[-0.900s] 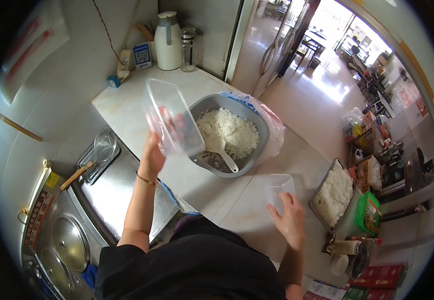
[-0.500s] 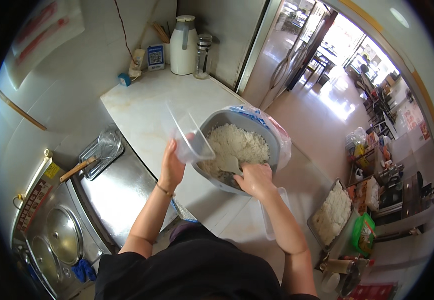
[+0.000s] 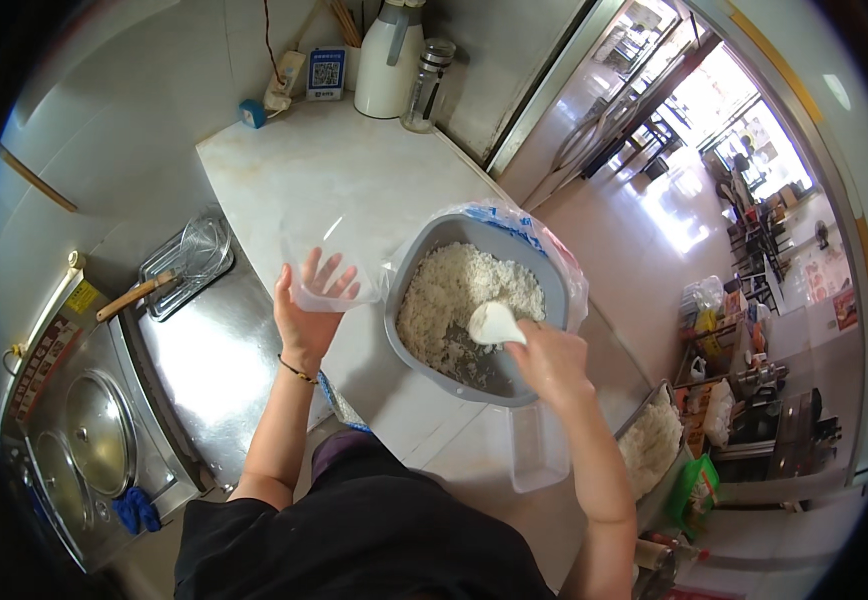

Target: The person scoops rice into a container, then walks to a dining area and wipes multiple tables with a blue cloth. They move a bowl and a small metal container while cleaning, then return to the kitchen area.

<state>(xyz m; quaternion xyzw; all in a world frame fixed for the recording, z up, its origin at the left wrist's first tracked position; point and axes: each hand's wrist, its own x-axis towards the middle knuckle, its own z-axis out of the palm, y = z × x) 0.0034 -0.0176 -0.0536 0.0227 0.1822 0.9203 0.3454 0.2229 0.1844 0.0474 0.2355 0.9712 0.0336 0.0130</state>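
A clear plastic box (image 3: pixel 339 262) rests on the spread fingers of my left hand (image 3: pixel 304 325), which holds it up beside the tub's left side. Nothing can be made out inside the box. My right hand (image 3: pixel 554 365) is closed round the handle of a white rice paddle (image 3: pixel 497 325). The paddle's blade is over white, clumpy rice (image 3: pixel 449 285) in a grey tub (image 3: pixel 546 262). Rice is heaped toward the far and left sides, while grey bottom shows near my right hand. Another clear plastic box (image 3: pixel 539 455) lies by the tub's near side, under my right forearm.
A plastic bag (image 3: pixel 572 275) lines the tub's far right side. At the back of the white counter (image 3: pixel 284 160) stand a white jug (image 3: pixel 390 65) and a glass jar (image 3: pixel 428 90). A whisk (image 3: pixel 202 245) lies left. Rightward are a rice tray (image 3: pixel 654 445) and green basket (image 3: pixel 696 495).
My left hand has moved left with the clear box, away from the tub, and its fingers have spread. My right hand has lifted the paddle from the rice and turned its blade up.
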